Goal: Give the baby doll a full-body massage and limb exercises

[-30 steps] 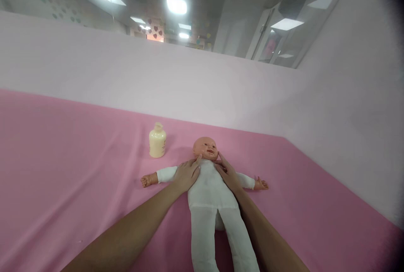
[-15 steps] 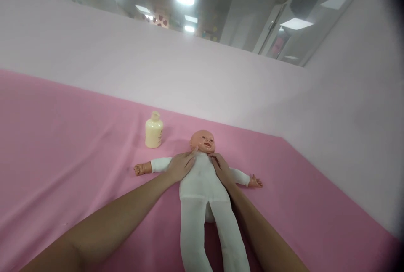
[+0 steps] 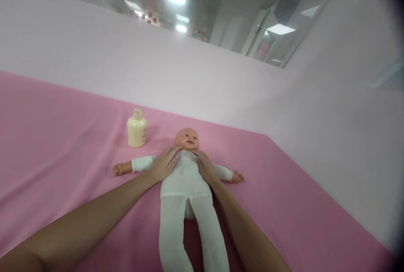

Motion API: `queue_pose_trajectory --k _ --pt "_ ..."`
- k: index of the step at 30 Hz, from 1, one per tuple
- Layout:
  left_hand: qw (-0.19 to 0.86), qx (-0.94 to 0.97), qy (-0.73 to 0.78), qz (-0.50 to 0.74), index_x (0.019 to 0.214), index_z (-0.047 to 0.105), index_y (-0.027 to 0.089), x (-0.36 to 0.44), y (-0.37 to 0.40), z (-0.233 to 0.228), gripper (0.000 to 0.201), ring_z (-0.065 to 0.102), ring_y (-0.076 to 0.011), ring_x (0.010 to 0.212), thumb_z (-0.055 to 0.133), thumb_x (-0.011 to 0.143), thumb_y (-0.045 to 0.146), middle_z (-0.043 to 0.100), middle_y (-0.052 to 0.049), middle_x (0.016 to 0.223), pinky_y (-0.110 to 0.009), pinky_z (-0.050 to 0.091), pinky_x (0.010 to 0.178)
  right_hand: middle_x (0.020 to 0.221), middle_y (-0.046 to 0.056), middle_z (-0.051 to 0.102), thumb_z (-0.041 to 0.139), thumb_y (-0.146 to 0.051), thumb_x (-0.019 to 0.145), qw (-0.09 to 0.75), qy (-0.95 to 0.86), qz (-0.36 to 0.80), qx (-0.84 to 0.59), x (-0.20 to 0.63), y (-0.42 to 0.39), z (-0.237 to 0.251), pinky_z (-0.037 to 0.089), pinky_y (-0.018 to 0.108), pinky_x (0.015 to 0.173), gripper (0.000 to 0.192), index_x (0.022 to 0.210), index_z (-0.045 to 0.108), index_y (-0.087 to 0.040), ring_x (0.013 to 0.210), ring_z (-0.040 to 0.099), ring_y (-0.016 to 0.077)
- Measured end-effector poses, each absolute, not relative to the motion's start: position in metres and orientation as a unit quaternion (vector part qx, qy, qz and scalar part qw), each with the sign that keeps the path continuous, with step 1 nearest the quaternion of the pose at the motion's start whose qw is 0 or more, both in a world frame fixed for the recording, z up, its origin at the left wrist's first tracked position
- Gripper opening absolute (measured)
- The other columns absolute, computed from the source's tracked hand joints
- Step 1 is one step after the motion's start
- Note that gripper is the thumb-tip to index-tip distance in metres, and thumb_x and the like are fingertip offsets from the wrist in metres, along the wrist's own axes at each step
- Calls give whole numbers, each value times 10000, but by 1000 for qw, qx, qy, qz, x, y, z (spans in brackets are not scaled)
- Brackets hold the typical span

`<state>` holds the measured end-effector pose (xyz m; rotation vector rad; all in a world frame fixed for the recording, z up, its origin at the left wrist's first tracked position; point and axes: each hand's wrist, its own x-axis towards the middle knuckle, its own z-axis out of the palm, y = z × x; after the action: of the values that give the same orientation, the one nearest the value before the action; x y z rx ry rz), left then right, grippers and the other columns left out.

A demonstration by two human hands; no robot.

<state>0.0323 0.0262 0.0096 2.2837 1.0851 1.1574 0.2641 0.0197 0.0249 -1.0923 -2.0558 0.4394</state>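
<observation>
A baby doll [image 3: 184, 179] in a white suit lies on its back on a pink cloth [image 3: 63, 137], head away from me, arms spread. My left hand [image 3: 164, 163] rests flat on the doll's shoulder and upper chest on the left side, fingertips near the neck. My right hand [image 3: 205, 167] lies on the other shoulder, fingers pointing toward the chin. Neither hand grips anything. A small cream bottle [image 3: 136, 129] stands upright on the cloth, left of the doll's head.
A pale pink wall [image 3: 158, 74] rises behind the cloth and wraps round on the right [image 3: 341, 146]. Above it are ceiling lights and a doorway.
My fingertips have slid down from the doll's cheeks to its neck and shoulders. The view has swung, so doll and bottle sit further left in the picture.
</observation>
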Motion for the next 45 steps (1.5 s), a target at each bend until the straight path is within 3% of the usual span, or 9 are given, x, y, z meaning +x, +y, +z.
queue_pose_trajectory --k 3,7,15,21,27,36,39,45 --pt "181 836 333 398 1348 502 223 32 24 13 446 435 -217 1318 276 1008 402 508 -81 1398 -408 309 1155 1280 60 592 283 -259 969 376 -814 149 -417 265 19 26 358 414 1092 422 1302 543 -268 1227 504 200" --pt "201 851 322 364 1366 485 236 32 24 15 442 434 -215 1325 277 1010 397 513 -57 1421 -430 299 1161 1243 65 611 300 -242 958 384 -803 164 -425 261 19 27 373 417 1071 397 1257 560 -260 1191 522 204" --pt "275 772 386 422 1304 478 193 37 27 11 413 449 -205 1301 298 998 404 524 -95 1360 -412 305 1160 1020 25 629 360 -298 918 391 -702 241 -544 256 18 29 433 358 886 213 1034 525 -232 950 575 188" --pt "292 739 423 436 1269 467 193 38 28 11 372 462 -212 1280 334 992 402 514 -102 1325 -428 332 1139 1051 39 631 376 -327 925 391 -694 239 -555 256 16 32 430 377 907 209 1028 529 -227 989 576 198" --pt "252 811 335 409 1324 491 222 34 25 16 388 452 -214 1308 365 990 374 531 -83 1368 -423 315 1155 1186 76 600 313 -261 950 386 -779 175 -462 260 18 28 388 378 1026 316 1171 534 -217 1151 528 188" --pt "208 790 375 438 1321 493 173 38 31 8 421 469 -233 1300 357 987 390 550 -127 1349 -466 347 1135 1079 64 643 373 -332 902 393 -691 217 -566 256 18 29 442 398 929 239 1036 530 -211 1033 597 213" --pt "151 782 388 465 1325 486 175 29 34 28 413 458 -231 1316 351 985 367 532 -130 1377 -460 358 1127 1050 57 653 371 -339 902 387 -687 223 -574 256 16 34 445 387 907 233 1023 527 -216 1003 608 209" --pt "-98 721 466 503 1409 424 194 -33 53 98 474 245 -266 1467 354 958 324 372 -103 1542 -506 216 1187 1012 60 669 354 -334 908 367 -685 219 -591 254 10 41 444 386 883 246 1014 542 -217 974 610 218"
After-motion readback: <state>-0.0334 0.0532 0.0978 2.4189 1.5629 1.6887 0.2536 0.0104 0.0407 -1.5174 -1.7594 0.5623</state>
